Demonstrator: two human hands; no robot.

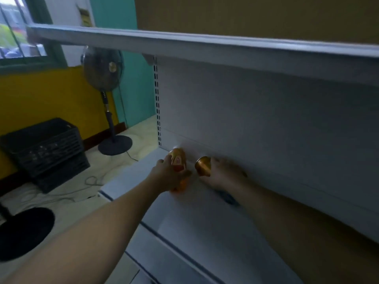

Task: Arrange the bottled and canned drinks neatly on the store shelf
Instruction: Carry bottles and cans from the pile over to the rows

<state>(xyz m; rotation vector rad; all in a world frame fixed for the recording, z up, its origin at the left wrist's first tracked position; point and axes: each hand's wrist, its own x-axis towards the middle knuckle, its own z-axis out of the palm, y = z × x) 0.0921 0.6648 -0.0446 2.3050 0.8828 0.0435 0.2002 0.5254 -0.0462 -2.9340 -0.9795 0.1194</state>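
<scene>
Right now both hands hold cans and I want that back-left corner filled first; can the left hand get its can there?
Probably yes: the left hand already holds its can beside the back panel near the corner, with nothing visible in between.

Yellow wall (pixel 41 95), teal wall (pixel 114 13), window (pixel 12 27); standing fan (pixel 102 66), black crate (pixel 47 148).

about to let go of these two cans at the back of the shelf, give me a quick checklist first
1. Left hand grips the left can: ok.
2. Right hand grips the right can: ok.
3. Cans apart, not knocking: ok.
4. Cans upright: not ok, both look tilted.
5. Can bases flat on the shelf: cannot tell, hands hide them.
6. Labels facing forward: cannot tell, blurred.
</scene>
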